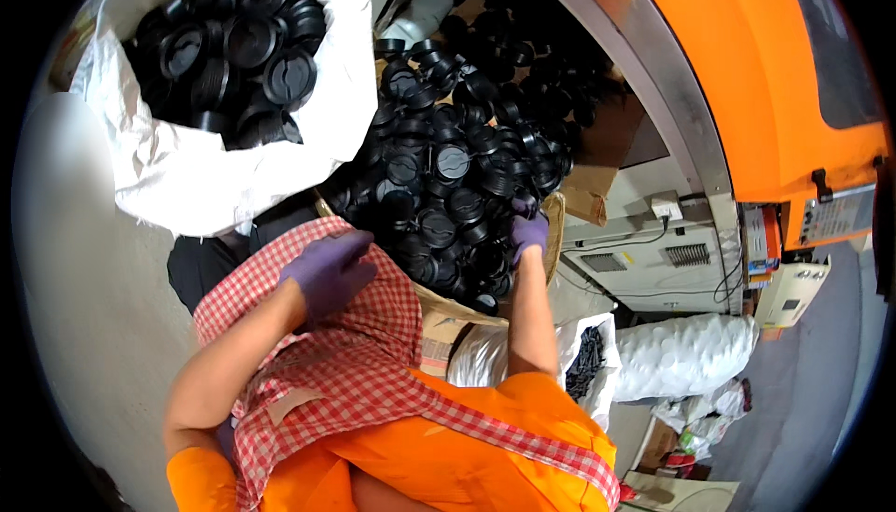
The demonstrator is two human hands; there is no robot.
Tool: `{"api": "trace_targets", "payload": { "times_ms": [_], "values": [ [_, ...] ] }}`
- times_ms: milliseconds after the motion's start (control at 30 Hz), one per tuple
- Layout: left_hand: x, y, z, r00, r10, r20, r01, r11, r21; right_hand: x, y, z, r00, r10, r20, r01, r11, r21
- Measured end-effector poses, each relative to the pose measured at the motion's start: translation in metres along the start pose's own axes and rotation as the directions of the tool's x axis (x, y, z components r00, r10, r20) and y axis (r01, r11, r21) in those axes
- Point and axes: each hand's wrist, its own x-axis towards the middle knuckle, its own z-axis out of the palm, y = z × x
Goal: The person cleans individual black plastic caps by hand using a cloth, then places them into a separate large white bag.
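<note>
Head view: your purple-gloved right hand (529, 232) is at the right side of the heaped black caps (437, 176) in the cardboard box (555, 234); whether it grips one, I cannot tell. Your left hand (327, 274), fingers loosely extended, is above the checked apron (378, 339).

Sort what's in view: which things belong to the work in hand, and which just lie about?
Apparently in use:
- gloved right hand, among black caps
- gloved left hand, over the lap
- open white sack of similar caps

Apparently lying about:
- closed whitish sack
- crumpled bags
</note>
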Motion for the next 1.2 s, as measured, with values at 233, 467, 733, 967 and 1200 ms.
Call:
{"api": "trace_targets", "payload": {
  "times_ms": [233, 467, 733, 967, 1200],
  "values": [
    [0.041, -0.027, 0.037, 0.999, 0.014, -0.038, 0.001, 0.922, 0.387, 0.003, 0.051, 0.018, 0.942, -0.302, -0.147, 0.326, 0.927, 0.186],
    [0.096, -0.104, 0.050, 0.964, -0.248, -0.098, 0.264, 0.832, 0.487, 0.082, 0.017, -0.021, 0.953, -0.284, -0.106, 0.302, 0.913, 0.274],
    [0.083, -0.077, 0.015, 0.991, 0.006, -0.137, 0.076, 0.806, 0.587, 0.001, -0.023, -0.022, 0.982, -0.036, -0.186, 0.108, 0.913, 0.393],
    [0.101, -0.064, 0.013, 0.987, -0.060, 0.150, -0.084, 0.600, 0.796, -0.110, 0.105, -0.211, 0.496, 0.135, -0.858, 0.051, 0.982, 0.184],
    [0.102, -0.047, 0.034, 0.876, -0.133, 0.464, -0.342, 0.508, 0.791, -0.131, 0.111, -0.234, 0.695, -0.148, -0.703, -0.605, 0.408, -0.684]
  ]
}}
